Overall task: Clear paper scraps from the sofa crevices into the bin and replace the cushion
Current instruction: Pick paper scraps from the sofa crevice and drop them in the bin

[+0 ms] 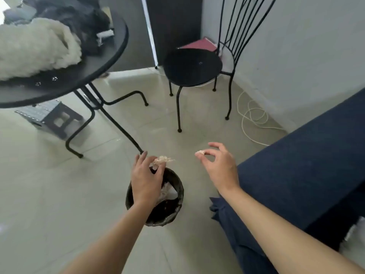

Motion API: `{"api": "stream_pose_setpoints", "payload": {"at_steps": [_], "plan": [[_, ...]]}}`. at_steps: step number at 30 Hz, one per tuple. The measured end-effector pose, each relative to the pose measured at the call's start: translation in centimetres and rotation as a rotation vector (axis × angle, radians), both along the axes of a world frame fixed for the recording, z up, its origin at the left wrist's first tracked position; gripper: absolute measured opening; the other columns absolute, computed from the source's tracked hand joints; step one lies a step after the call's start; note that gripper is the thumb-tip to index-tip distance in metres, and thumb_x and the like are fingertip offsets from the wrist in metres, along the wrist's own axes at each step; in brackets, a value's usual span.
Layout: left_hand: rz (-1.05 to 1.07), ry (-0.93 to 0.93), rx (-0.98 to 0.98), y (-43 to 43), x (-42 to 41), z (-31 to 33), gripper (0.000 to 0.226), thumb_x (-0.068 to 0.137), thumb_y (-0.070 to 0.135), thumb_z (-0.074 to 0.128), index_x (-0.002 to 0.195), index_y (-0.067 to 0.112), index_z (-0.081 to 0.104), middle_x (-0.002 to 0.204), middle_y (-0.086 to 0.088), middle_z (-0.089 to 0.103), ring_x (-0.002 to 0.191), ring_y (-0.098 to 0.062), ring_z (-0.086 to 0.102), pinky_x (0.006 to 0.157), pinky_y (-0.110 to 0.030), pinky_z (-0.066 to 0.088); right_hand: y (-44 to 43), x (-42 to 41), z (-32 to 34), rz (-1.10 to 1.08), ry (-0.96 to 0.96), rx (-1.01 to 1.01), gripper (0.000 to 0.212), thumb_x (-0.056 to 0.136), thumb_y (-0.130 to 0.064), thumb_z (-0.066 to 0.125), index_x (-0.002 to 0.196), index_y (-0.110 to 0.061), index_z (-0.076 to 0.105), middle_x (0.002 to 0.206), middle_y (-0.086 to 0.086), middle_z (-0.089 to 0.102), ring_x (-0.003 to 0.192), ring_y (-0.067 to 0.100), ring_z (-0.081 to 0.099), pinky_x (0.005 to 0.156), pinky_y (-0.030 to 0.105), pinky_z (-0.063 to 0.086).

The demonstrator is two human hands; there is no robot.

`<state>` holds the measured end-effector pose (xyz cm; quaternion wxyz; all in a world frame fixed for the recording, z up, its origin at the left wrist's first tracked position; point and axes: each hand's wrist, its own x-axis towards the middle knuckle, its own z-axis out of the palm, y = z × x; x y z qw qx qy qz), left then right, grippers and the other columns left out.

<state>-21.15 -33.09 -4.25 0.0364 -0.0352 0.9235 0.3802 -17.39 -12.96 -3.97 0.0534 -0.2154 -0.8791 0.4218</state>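
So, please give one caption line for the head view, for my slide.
Left hand drops a paper scrap over the bin; right hand pinches another scrap.

Round black table [94,72] beside black chair [192,66].

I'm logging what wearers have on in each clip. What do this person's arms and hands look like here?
Both forearms are bare all the way to the bottom of the frame: no sleeves show. The left hand and right hand wear no gloves, and no rings, watch or bracelet show. The nails look short and unpainted, though the picture is too soft to be sure.
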Motion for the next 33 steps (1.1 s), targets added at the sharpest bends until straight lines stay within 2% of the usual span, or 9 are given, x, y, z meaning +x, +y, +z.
{"api": "stream_pose_setpoints", "payload": {"at_steps": [4,8,11,13,15,19,22,27,33], "plan": [[0.076,-0.062,0.001,-5.1,0.8,-3.5,0.032,0.091,0.034,0.069,0.12,0.02,0.069,0.152,-0.002,0.045,0.148,-0.016,0.022,0.115,-0.027,0.017,-5.7,-1.0,-3.1,0.13,-0.056,0.014,0.032,0.096,-0.043,0.066,0.111,-0.017,0.079,0.132,-0.001,0.062,0.12,0.017,0.058,0.105,0.047,0.046],[0.078,-0.153,-0.002,-7.9,1.5,-6.8,0.056,0.086,0.04,0.074,0.137,0.019,0.059,0.153,0.004,0.044,0.148,-0.014,0.021,0.114,-0.026,0.018,-9.7,-1.4,-6.1,0.216,-0.113,0.039,0.031,0.098,-0.04,0.063,0.114,-0.017,0.078,0.131,0.002,0.063,0.122,0.019,0.058,0.107,0.048,0.044],[0.084,-0.236,0.015,-9.2,1.9,-8.4,0.074,0.077,0.046,0.078,0.143,0.029,0.048,0.142,0.007,0.052,0.141,-0.014,0.033,0.114,-0.03,0.029,-11.7,-1.5,-7.6,0.246,-0.147,0.06,0.029,0.099,-0.039,0.063,0.114,-0.019,0.078,0.13,0.002,0.062,0.122,0.02,0.058,0.107,0.046,0.044],[0.101,-0.285,0.039,-9.9,2.1,-9.0,0.082,0.07,0.052,0.078,0.143,0.037,0.043,0.134,0.008,0.056,0.131,-0.014,0.045,0.109,-0.039,0.042,-12.6,-1.7,-8.3,0.271,-0.175,0.083,0.03,0.1,-0.038,0.06,0.116,-0.019,0.076,0.132,0.003,0.06,0.124,0.021,0.057,0.108,0.044,0.043],[0.105,-0.3,0.037,-10.5,2.2,-9.2,0.088,0.068,0.054,0.079,0.145,0.035,0.041,0.133,0.008,0.055,0.127,-0.014,0.048,0.105,-0.041,0.045,-13.3,-1.9,-8.7,0.294,-0.195,0.111,0.032,0.102,-0.038,0.057,0.12,-0.018,0.074,0.134,0.004,0.059,0.125,0.021,0.055,0.109,0.042,0.043],[0.082,-0.267,0.012,-11.6,2.1,-8.9,0.086,0.073,0.049,0.079,0.146,0.027,0.041,0.138,0.006,0.053,0.134,-0.019,0.042,0.108,-0.044,0.041,-14.1,-2.2,-9.3,0.326,-0.25,0.135,0.037,0.104,-0.038,0.051,0.129,-0.016,0.069,0.138,0.003,0.055,0.128,0.022,0.053,0.111,0.043,0.041],[0.067,-0.254,0.005,-12.2,2.0,-8.8,0.087,0.078,0.045,0.078,0.151,0.024,0.035,0.15,0.006,0.044,0.145,-0.018,0.027,0.116,-0.04,0.029,-14.6,-2.5,-9.5,0.352,-0.298,0.145,0.041,0.106,-0.037,0.049,0.136,-0.014,0.063,0.144,0.005,0.051,0.131,0.024,0.051,0.113,0.044,0.038],[0.089,-0.25,0.012,-12.9,1.8,-8.9,0.081,0.086,0.044,0.069,0.153,0.02,0.031,0.158,0.003,0.034,0.149,-0.013,0.018,0.118,-0.034,0.019,-14.9,-2.8,-9.9,0.38,-0.39,0.12,0.054,0.107,-0.04,0.043,0.152,-0.01,0.044,0.158,0.008,0.04,0.143,0.026,0.04,0.119,0.047,0.03],[0.089,-0.26,0.02,-13.3,1.9,-8.6,0.078,0.091,0.044,0.063,0.156,0.02,0.028,0.162,0.004,0.026,0.15,-0.011,0.012,0.118,-0.032,0.014,-14.7,-2.3,-9.2,0.414,-0.439,0.081,0.079,0.102,-0.051,0.05,0.161,-0.012,0.016,0.168,0.009,0.021,0.153,0.027,0.022,0.123,0.048,0.022]]}}
